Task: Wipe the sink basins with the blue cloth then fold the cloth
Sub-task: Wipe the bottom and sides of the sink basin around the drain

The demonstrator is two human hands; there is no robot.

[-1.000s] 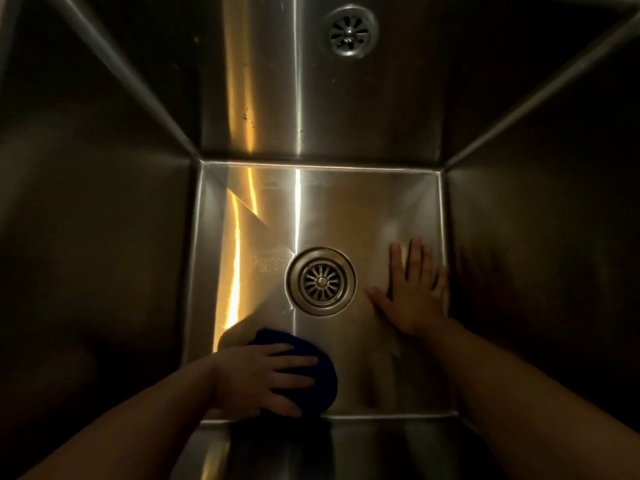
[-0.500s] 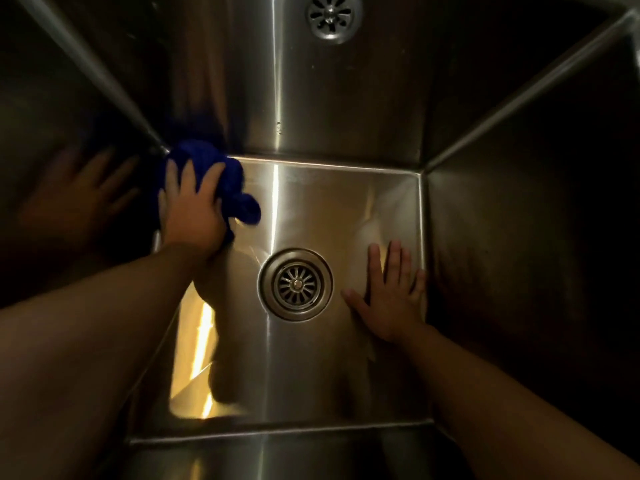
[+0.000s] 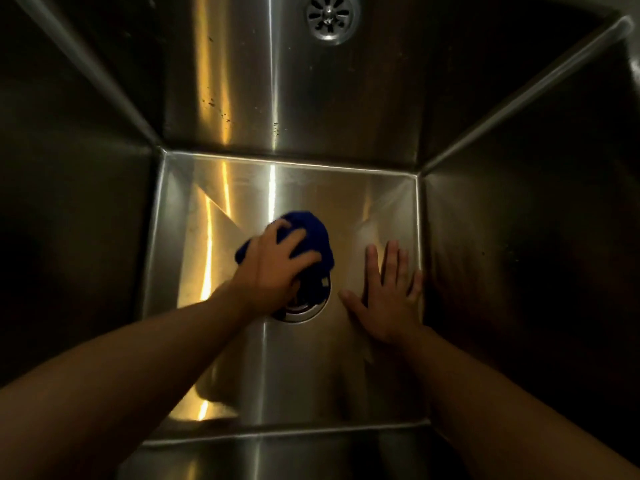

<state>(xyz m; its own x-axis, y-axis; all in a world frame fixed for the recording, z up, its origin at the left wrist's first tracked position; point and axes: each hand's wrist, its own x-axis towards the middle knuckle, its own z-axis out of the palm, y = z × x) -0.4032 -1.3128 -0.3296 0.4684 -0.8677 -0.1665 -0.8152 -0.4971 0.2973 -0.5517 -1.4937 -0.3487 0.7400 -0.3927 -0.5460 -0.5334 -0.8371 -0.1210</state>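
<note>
I look down into a deep stainless steel sink basin (image 3: 242, 375). A bunched blue cloth (image 3: 313, 230) lies on the basin floor over the upper part of the round drain (image 3: 301, 311). My left hand (image 3: 273, 261) presses on the cloth with fingers spread and bent over it, covering most of the drain. My right hand (image 3: 388, 296) lies flat on the floor beside the right wall, fingers straight and pointing away from me.
An overflow grille (image 3: 330, 17) sits high on the far wall. Steep dark steel walls (image 3: 519, 254) close in on all sides. Yellow light reflects on the left part of the floor.
My left hand swept the cloth from the near left of the floor to the far left corner, then to the middle over the drain. My right hand stayed flat in place.
</note>
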